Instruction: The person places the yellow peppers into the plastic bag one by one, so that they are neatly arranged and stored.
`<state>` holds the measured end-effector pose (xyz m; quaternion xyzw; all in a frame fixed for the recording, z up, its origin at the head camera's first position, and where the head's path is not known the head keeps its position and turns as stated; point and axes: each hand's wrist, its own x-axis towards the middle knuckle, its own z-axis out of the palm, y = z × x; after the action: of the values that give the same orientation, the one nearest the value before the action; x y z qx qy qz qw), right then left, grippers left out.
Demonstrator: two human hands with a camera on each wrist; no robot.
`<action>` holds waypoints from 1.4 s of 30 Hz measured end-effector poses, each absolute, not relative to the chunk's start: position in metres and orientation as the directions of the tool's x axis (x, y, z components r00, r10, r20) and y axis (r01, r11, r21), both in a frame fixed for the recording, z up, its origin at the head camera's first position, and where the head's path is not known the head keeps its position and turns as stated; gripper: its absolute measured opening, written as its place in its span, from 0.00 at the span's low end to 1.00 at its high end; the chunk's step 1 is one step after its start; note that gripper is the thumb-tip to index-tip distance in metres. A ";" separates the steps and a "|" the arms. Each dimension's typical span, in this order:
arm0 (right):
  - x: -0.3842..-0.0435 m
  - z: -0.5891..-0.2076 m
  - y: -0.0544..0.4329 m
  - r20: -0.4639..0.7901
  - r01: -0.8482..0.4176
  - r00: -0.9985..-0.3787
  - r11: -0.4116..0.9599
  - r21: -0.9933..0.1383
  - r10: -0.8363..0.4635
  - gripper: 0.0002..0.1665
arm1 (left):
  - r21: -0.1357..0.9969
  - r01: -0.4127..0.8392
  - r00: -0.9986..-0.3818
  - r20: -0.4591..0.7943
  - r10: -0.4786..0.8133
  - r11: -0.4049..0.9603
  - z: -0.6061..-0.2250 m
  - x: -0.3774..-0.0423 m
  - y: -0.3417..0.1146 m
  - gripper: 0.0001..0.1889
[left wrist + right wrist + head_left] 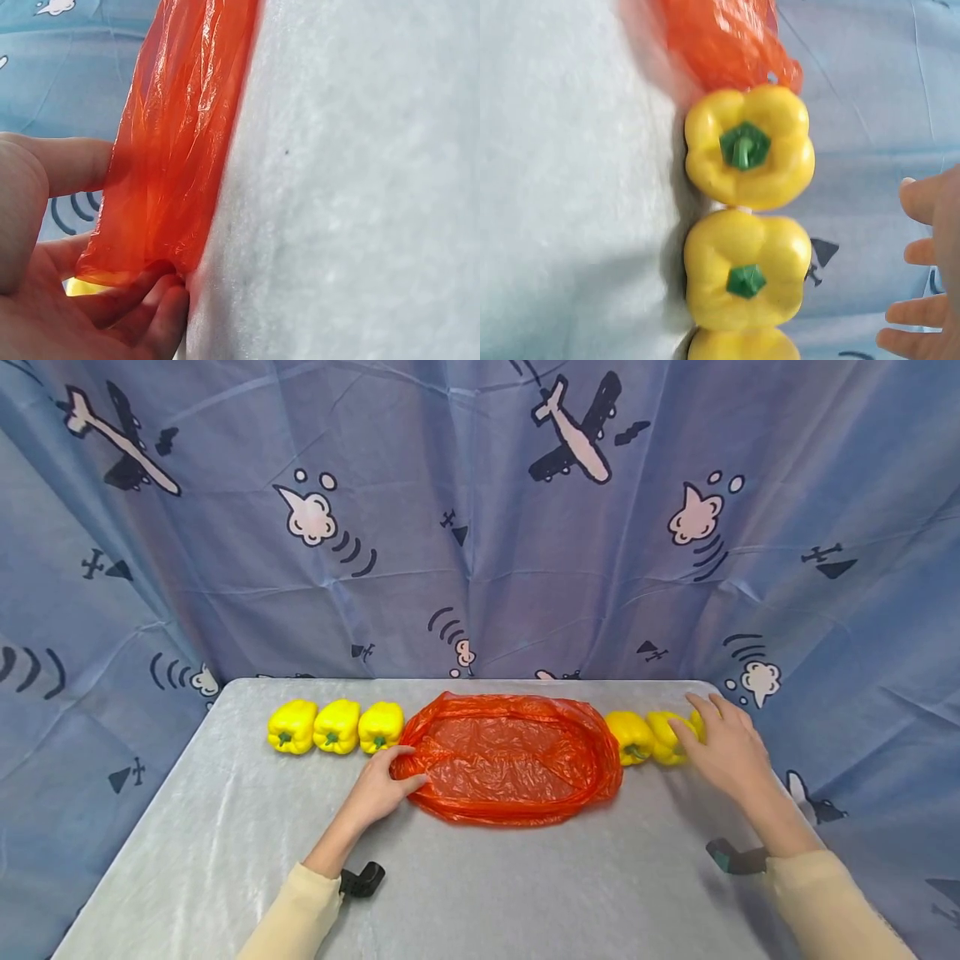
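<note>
Left hand (378,789): we find it relaxed, thumb and forefinger spread well apart, touching the left end of the red plastic bag (506,760); no firm pinch is evident to us, though the film hides some fingers in the left wrist view.
Right hand (727,752): fingers spread and grasping nothing; from the head view it hangs by the outer end of the right row of peppers (662,739), and in the right wrist view we note its fingertips apart from the two nearer ones.
Red bag: mouth upward on the bench (517,893), between the two rows; we see nothing inside.
Right row: three yellow peppers side by side, the innermost just beside the bag, the outermost largely covered by the hand.
Left row of peppers (337,726): three, in line beyond the bag's left end.
Step in hand: in our judgement, a reach for a right-side pepper while the bag is steadied.
Next move: we consider it calls for curling the right fingers round one pepper, keeping the mouth wide.
</note>
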<state>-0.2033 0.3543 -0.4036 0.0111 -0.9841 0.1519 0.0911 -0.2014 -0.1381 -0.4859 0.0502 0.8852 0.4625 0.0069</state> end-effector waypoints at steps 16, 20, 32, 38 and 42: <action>-0.219 -0.415 0.398 0.125 -0.008 -0.991 0.922 -0.388 0.044 0.43 | 0.845 0.046 -0.997 0.002 0.082 0.533 -0.482 -0.203 -0.141 0.27; -0.223 -0.420 0.407 0.100 0.017 -0.993 0.904 -0.427 0.066 0.43 | 0.843 0.046 -0.997 0.002 0.082 0.536 -0.481 -0.203 -0.140 0.27; -0.228 -0.440 0.423 0.059 0.089 -0.989 0.864 -0.496 0.136 0.41 | 0.848 0.040 -0.997 -0.001 0.078 0.528 -0.483 -0.202 -0.141 0.26; -0.228 -0.446 0.427 0.103 0.064 -0.986 0.863 -0.501 0.133 0.38 | 0.848 0.042 -0.997 0.003 0.075 0.528 -0.484 -0.202 -0.141 0.26; -0.226 -0.449 0.428 0.053 0.107 -0.986 0.843 -0.527 0.158 0.43 | 0.851 0.039 -0.997 0.001 0.072 0.524 -0.485 -0.202 -0.140 0.26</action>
<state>-0.2265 0.4280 -0.4494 -0.0689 -0.9589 0.2713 0.0470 -0.2024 -0.1404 -0.4847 0.0316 0.8727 0.4869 0.0170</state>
